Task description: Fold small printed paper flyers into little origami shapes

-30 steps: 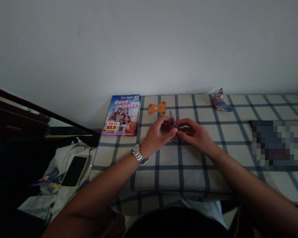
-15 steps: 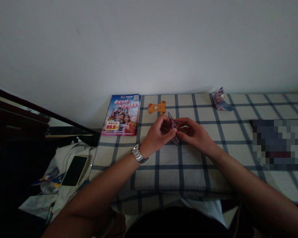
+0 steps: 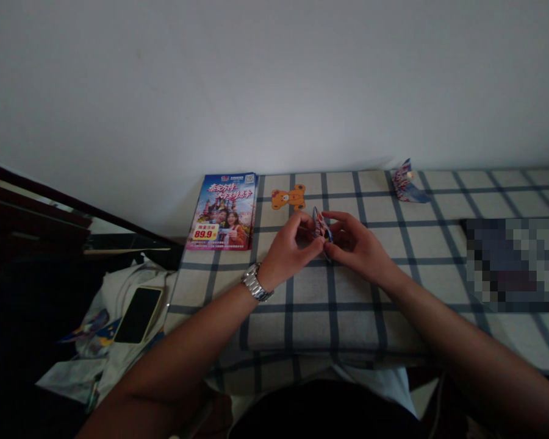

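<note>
Head view, my 2 hands at the middle of the table. The folded paper piece (image 3: 321,227), small and printed in red, white and blue, stands on edge just above the checked tablecloth (image 3: 302,323), pinched between my hands. My left hand (image 3: 287,255) grips its near-left side, with thumb and forefinger closed on it. My right hand (image 3: 357,247) grips the right side, thumb below and forefinger stretched over the top. The fingertips of the 2 hands meet at the paper, so it lies between them, its upper corner showing above my knuckles. A steel wristwatch (image 3: 257,283) sits on my left wrist. Just beyond the hands an orange bear sticker (image 3: 289,198) lies flat on the cloth. Left of it, at the table's far-left corner, is a colour leaflet (image 3: 224,211) marked 89.9. A second folded paper (image 3: 405,184) stands near the wall (image 3: 274,79), well apart to the right. Off the table's left edge a dark phone (image 3: 138,315) rests on pale fabric (image 3: 114,286).
</note>
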Demonstrator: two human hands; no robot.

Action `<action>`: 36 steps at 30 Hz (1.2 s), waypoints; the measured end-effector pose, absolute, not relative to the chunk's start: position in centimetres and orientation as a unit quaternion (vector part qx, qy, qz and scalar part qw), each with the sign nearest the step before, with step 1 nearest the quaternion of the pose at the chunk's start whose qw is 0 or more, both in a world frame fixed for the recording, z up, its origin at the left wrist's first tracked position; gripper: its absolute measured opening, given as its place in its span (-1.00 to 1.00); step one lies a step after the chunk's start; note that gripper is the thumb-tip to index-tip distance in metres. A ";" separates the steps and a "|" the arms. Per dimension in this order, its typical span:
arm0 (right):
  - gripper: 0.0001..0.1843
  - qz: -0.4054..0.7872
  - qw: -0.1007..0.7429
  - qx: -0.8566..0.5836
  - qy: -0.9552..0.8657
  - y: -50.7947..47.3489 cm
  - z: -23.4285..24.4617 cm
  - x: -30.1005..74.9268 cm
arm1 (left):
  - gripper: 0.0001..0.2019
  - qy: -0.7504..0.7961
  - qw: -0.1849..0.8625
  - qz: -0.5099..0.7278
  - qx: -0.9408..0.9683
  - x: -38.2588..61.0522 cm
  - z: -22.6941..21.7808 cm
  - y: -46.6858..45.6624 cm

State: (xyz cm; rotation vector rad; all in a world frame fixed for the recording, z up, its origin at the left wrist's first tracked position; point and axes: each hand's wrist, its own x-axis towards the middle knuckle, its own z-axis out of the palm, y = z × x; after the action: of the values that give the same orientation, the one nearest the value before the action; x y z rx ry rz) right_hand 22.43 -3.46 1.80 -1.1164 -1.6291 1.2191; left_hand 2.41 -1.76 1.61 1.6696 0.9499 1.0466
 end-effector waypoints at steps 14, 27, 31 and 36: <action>-0.45 0.441 0.408 -0.459 -0.654 -3.8 2.1 22.1 | -0.80 0.416 0.413 0.405 0.702 2.4 2.0 -2.1; -0.45 0.471 0.419 -0.446 -0.635 -3.7 2.2 22.1 | -0.78 0.412 0.436 0.421 0.680 2.4 2.0 -2.1; -0.47 0.481 0.418 -0.441 -0.632 -3.7 2.1 22.2 | -0.73 0.396 0.453 0.425 0.677 2.4 1.6 -2.0; -0.52 0.474 0.420 -0.452 -0.629 -3.7 2.2 22.2 | -0.73 0.381 0.463 0.435 0.672 2.4 1.9 -2.0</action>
State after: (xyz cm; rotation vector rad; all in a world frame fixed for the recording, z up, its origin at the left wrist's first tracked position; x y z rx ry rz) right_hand 22.21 -3.73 2.18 -1.1327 -1.5760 1.1874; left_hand 2.36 -2.01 1.88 1.6508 0.9365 1.0683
